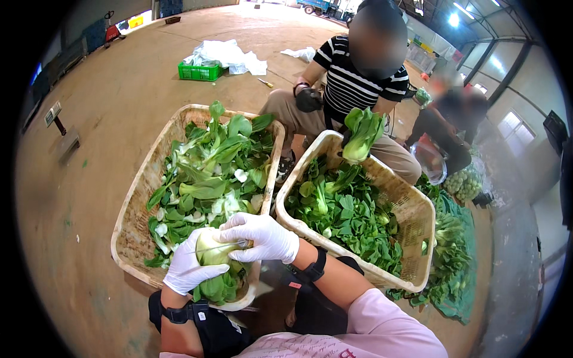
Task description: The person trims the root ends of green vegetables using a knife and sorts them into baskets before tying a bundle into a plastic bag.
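As our white-gloved left hand (186, 267) grips bulbous green bok choy (211, 250), our white-gloved right hand (265, 237) clasps a metal knife (247, 244).

Dressed in a pale pink, short-sleeved fabric shirt (391, 328) printed with script and reddish lettering. Covered on left hand (186, 267) and right hand (259, 235) with thin white gloves (278, 240). Banded between gloves and shirt with broad black straps (314, 270). Clad below the shirt in dark trousers (325, 311).

Bok choy (210, 253) — tilted, pale base up, grn lvs low, knife (243, 244) agst base
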